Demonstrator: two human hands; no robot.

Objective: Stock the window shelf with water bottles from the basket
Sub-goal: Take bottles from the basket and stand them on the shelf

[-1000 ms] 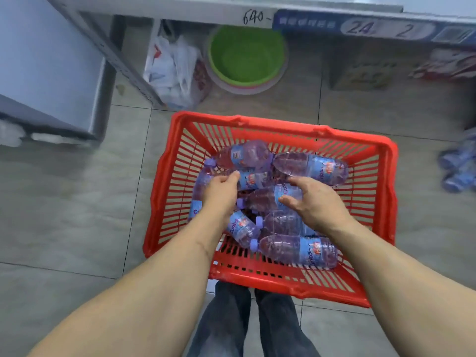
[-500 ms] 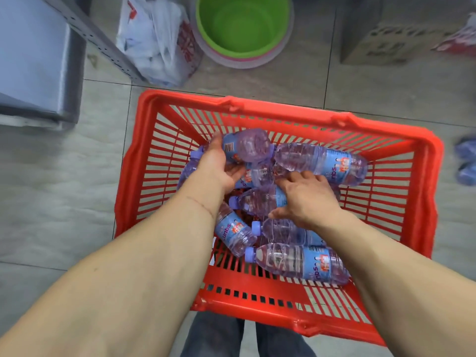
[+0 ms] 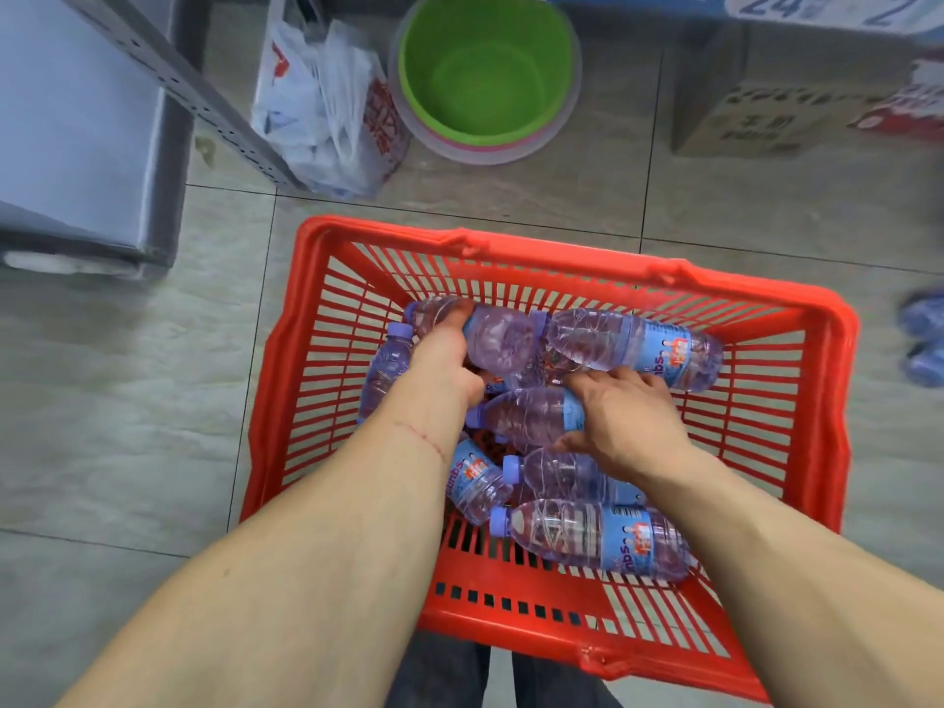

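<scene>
Below, a red slatted basket (image 3: 797, 401) stands on the tiled floor (image 3: 127, 401) and holds a loose pile of clear water bottles with lilac caps and blue labels, all lying on their sides. Left hand (image 3: 442, 360): reaches to the far left of the pile, fingers (image 3: 457, 311) curled over the far-left bottle (image 3: 495, 337), gripping it near its shoulder. Right hand (image 3: 626, 416): lies palm down on the middle of the pile, thumb and fingers wrapped round the middle bottle (image 3: 531, 413); the fingertips are hidden beneath the hand, so the grip appears closed but its tightness cannot be judged. A far-right bottle (image 3: 638, 344) lies just beyond the right hand, along the basket's far side; a near bottle (image 3: 587, 539) lies along the near side, between the two forearms. Beyond the basket stand a green basin (image 3: 485, 74), a white plastic bag (image 3: 327, 109) and a cardboard box (image 3: 756, 120). A grey metal shelf post (image 3: 194, 94) slants at upper left.
</scene>
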